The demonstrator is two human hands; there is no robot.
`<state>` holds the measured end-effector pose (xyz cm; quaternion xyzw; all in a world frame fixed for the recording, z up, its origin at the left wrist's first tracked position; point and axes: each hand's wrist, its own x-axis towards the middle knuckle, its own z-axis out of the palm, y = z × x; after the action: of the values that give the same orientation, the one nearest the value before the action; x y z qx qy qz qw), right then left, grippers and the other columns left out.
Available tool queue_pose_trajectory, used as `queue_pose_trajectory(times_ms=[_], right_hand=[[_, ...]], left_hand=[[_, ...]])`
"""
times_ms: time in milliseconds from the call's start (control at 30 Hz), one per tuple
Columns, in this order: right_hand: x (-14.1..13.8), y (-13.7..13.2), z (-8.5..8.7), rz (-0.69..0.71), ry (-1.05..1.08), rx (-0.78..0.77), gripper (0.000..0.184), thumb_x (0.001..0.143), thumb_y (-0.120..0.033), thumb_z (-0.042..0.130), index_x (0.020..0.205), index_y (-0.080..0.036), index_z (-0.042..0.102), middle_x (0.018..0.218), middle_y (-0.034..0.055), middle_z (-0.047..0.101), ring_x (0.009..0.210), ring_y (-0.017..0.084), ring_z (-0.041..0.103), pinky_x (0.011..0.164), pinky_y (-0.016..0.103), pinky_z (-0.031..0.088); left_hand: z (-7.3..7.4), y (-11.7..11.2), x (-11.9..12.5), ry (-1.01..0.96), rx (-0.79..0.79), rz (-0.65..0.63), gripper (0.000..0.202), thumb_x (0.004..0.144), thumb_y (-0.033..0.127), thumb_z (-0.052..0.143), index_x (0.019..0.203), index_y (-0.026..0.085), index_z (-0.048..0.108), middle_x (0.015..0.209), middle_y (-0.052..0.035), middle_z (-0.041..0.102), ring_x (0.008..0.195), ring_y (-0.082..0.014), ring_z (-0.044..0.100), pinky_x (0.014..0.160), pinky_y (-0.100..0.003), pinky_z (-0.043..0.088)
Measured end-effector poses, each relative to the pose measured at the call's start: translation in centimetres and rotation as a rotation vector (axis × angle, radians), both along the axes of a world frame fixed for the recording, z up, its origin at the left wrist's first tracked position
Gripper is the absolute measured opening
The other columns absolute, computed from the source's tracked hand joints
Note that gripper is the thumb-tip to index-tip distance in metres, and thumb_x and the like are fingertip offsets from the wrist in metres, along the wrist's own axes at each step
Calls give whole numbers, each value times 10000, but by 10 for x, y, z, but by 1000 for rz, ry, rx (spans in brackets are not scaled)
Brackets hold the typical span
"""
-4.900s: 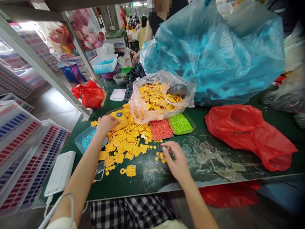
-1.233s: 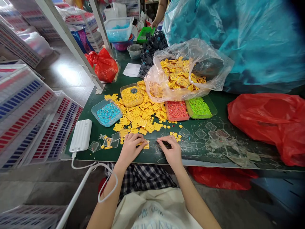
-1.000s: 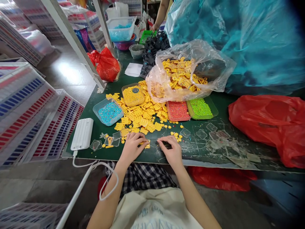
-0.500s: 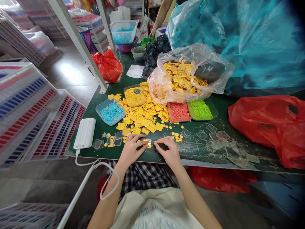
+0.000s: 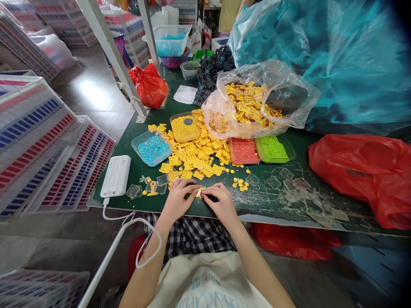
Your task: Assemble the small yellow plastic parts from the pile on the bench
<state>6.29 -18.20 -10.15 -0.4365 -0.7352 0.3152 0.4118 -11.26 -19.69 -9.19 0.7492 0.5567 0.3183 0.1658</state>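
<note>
My left hand (image 5: 178,198) and my right hand (image 5: 218,202) meet at the near edge of the green table (image 5: 289,196). Both pinch one small yellow plastic piece (image 5: 201,191) between their fingertips. Just beyond lies a heap of yellow plastic pieces (image 5: 195,156). A clear bag (image 5: 257,102) behind the heap holds more of them. Small trays of beads stand around the heap: blue (image 5: 153,148), yellow (image 5: 185,126), red (image 5: 242,149) and green (image 5: 272,147).
A white power bank (image 5: 116,175) with a cable lies at the table's left edge. Clear flat pieces (image 5: 282,184) are scattered to the right. A red bag (image 5: 362,171) and a big blue bag (image 5: 321,55) fill the right side. Stacked crates (image 5: 38,145) stand left.
My right hand has moved left and joined my left hand on the yellow piece. A person's arm at the far end of the table has left the view.
</note>
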Motion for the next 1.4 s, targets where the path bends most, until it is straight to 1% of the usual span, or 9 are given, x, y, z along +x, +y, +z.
queue_pose_trajectory(times_ms=[300, 500, 633, 800, 933, 1067, 1133, 1233, 1400], right_hand=[[2, -3, -3, -3, -5, 107, 123, 881, -246, 636, 868, -272, 755, 872, 25, 766, 782, 219, 586, 687, 387, 534], [6, -2, -4, -82, 12, 71, 124, 888, -294, 636, 863, -279, 757, 851, 13, 764, 781, 201, 597, 724, 376, 531], [7, -1, -3, -154, 18, 31, 143, 892, -341, 625, 869, -280, 752, 863, 18, 758, 813, 209, 585, 739, 377, 524], [12, -6, 0, -198, 13, 68, 168, 906, -353, 606, 855, -267, 741, 887, 23, 754, 845, 211, 580, 765, 380, 507], [17, -11, 0, -169, -46, 114, 155, 913, -326, 601, 876, -257, 734, 901, 19, 749, 874, 205, 575, 807, 382, 492], [17, -14, -3, -149, -105, 159, 133, 906, -301, 612, 873, -255, 732, 911, 21, 734, 907, 212, 545, 844, 383, 479], [15, -15, -3, -142, -138, 172, 130, 899, -301, 619, 861, -258, 735, 935, 23, 725, 928, 219, 529, 857, 387, 473], [12, -14, -3, -126, -192, 191, 118, 884, -295, 635, 849, -262, 743, 968, 27, 712, 957, 228, 509, 871, 395, 465], [10, -12, -3, -102, -244, 193, 102, 863, -284, 660, 842, -292, 759, 1013, 16, 706, 968, 233, 486, 865, 393, 470]], left_hand=[[0, -1, 0, 32, -10, -10, 192, 954, 265, 540, 1038, 262, 713, 1090, -44, 682, 1030, -231, 564, 923, -417, 444], [2, -1, 0, 51, -2, -14, 186, 958, 269, 537, 1034, 260, 707, 1085, -41, 684, 1029, -225, 575, 916, -404, 449], [0, -2, -1, 43, 19, -8, 140, 931, 313, 590, 944, 252, 715, 1046, -33, 695, 1000, -221, 585, 905, -398, 448], [-1, -3, 0, 61, 12, 26, 124, 882, 354, 661, 872, 239, 708, 989, -30, 701, 964, -225, 590, 880, -403, 444], [2, -5, -2, -49, 58, 38, 171, 933, 350, 586, 902, 217, 689, 951, -41, 703, 940, -209, 612, 876, -378, 467], [4, -12, -8, -156, 98, 138, 198, 979, 302, 503, 927, 200, 665, 919, -45, 697, 895, -183, 632, 836, -332, 499], [3, -14, -10, -110, 93, 113, 196, 972, 314, 518, 916, 199, 667, 912, -45, 691, 886, -184, 626, 827, -330, 496], [3, -14, -10, 25, 79, 17, 200, 960, 331, 540, 898, 204, 682, 920, -42, 678, 889, -192, 602, 825, -345, 470], [8, -8, -10, 193, -14, -61, 170, 926, 354, 594, 900, 222, 697, 991, -39, 653, 928, -210, 559, 859, -370, 435]])
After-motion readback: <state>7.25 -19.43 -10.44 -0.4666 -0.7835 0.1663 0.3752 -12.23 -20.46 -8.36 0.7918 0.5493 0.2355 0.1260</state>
